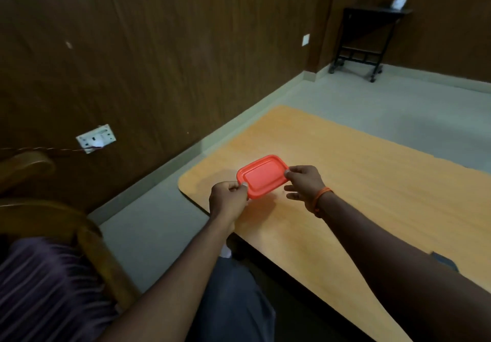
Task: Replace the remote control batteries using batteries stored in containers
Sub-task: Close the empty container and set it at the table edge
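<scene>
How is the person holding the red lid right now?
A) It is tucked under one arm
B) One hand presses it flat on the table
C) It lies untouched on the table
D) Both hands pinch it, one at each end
D: the left hand pinches the near-left end of the red lid and the right hand pinches its far-right end, over the orange table.

- Left hand (229, 200) — fingers curled, thumb and forefinger pinched shut, forearm stretched forward.
- Right hand (305, 187) — thumb and forefinger pinched, other fingers loosely bent, band at the wrist.
</scene>
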